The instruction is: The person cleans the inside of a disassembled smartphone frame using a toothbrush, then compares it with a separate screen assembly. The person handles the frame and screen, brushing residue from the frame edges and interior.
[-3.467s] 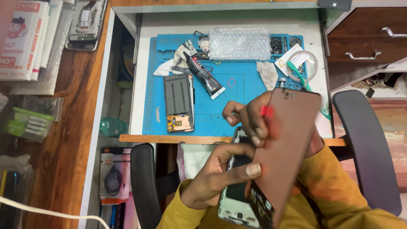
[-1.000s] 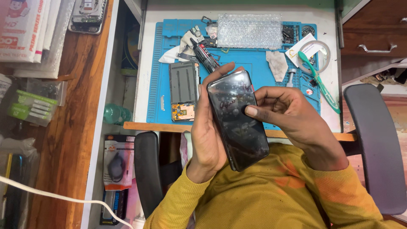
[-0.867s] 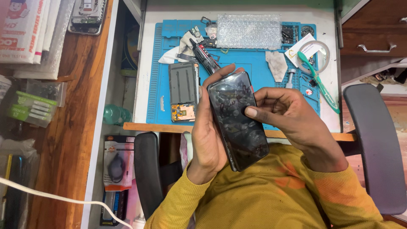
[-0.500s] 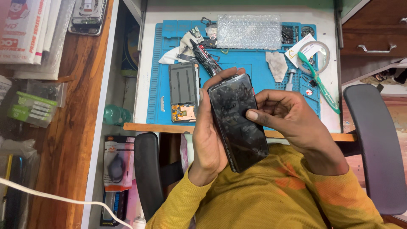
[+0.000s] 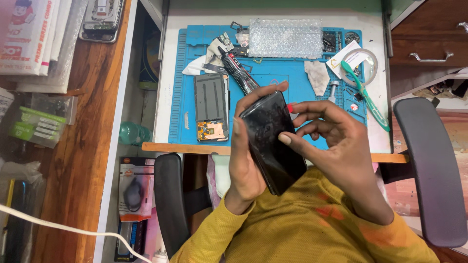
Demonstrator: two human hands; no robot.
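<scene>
1. Head view: the left hand (image 5: 246,165) grips the black phone (image 5: 273,141) by its edge, above the table (image 5: 165,97) edge.
2. The right hand (image 5: 336,146) presses a thumb onto the glass, fingers curled.
3. Best done, I judge, with even thumb pressure and a steady left grip.

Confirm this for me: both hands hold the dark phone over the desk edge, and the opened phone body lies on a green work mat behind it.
Not quite. The head view shows the mat is blue, not green. The rest stands: the left hand and right hand hold the dark phone over the desk edge, and the opened phone body lies on that mat behind it.
</scene>
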